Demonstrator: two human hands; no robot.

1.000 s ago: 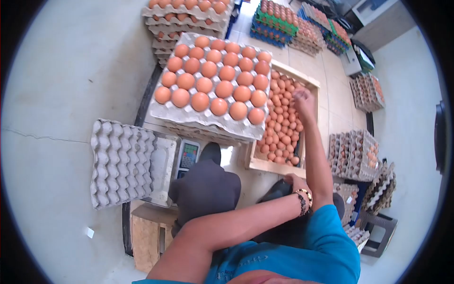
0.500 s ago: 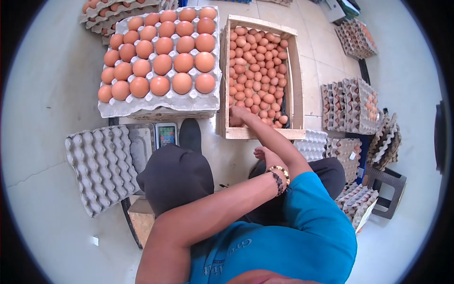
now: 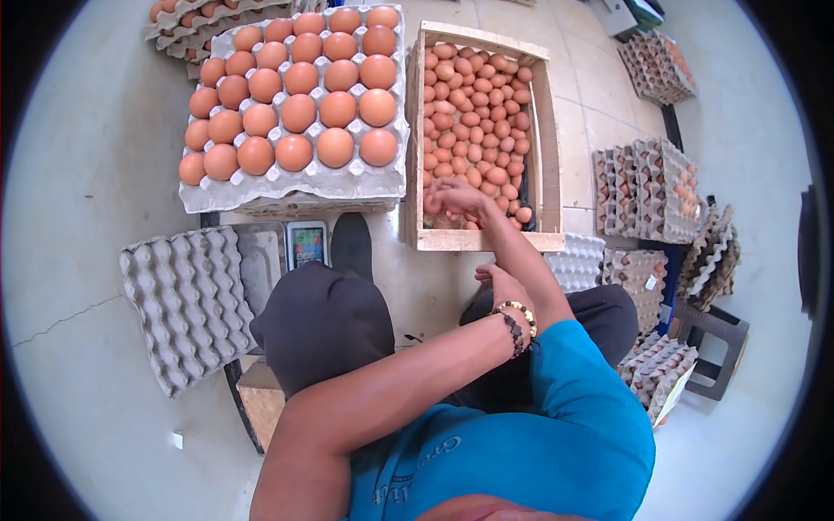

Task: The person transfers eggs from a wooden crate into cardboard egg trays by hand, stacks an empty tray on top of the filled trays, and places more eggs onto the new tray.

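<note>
Over the lower left corner of a wooden crate [image 3: 552, 165] full of loose brown eggs [image 3: 486, 108], my right hand [image 3: 462, 200] has its fingers spread and bent, with the fingertips close to eggs. I cannot see an egg held in it. My left hand [image 3: 499, 282] is beside the right forearm, below the crate, fingers loosely apart and nothing visible in them. Left of the crate a tall stack of grey cardboard trays has a top tray [image 3: 300, 193] bearing rows of brown eggs [image 3: 301, 78].
An empty egg tray [image 3: 187, 304] lies at the left, beside a scale with a small display [image 3: 307, 245]. Stacked egg trays [image 3: 647, 191] stand on the right, above a dark plastic stool [image 3: 717, 347]. More filled trays [image 3: 656, 68] stand at the upper right.
The view has shifted, so the crate and stack appear lower left than at first, then higher. My right hand has moved from the crate's far right side to its near left corner, its fingers now showing.
</note>
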